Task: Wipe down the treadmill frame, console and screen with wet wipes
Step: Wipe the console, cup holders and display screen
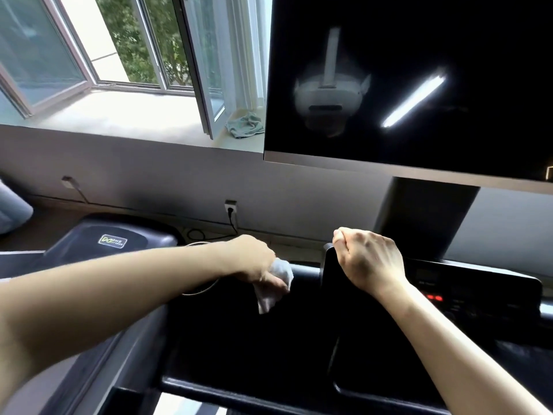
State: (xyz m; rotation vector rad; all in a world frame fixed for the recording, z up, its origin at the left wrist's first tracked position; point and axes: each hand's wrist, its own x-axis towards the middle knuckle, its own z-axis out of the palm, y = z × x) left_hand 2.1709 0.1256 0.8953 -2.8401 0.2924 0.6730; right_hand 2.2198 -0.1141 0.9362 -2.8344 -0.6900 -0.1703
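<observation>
Two bare hands reach into the lower half of the frame over a dark treadmill, with its logo-marked motor cover (113, 241) at the lower left. Just right of that, near the centre, the left hand (254, 262) has its fingers bunched around a white wet wipe (276, 284) and presses it onto the black crossbar (305, 275) of the frame. A loose corner of the wipe hangs below the fist. The wipe looks light, limp and damp, so it will likely fold and slide rather than hold any shape. Wadding it in the palm, as here, seems the sound way to hold it, with a flat face left for broad panels. The bar is rigid and smooth and should bear firm rubbing. Further right, the right hand (371, 259) is curled tight at the top of a black upright grip (327, 266), apparently closed around it for support, though the palm hides the contact. Right of that hand lies the console (472, 290), showing small red lights, where lighter pressure is probably wise around the buttons. Filling the upper right is the large dark screen (449, 34), glossy enough to mirror a ceiling light. It is likely the most delicate surface and prone to streaks, so gentle, even strokes would suit it.
</observation>
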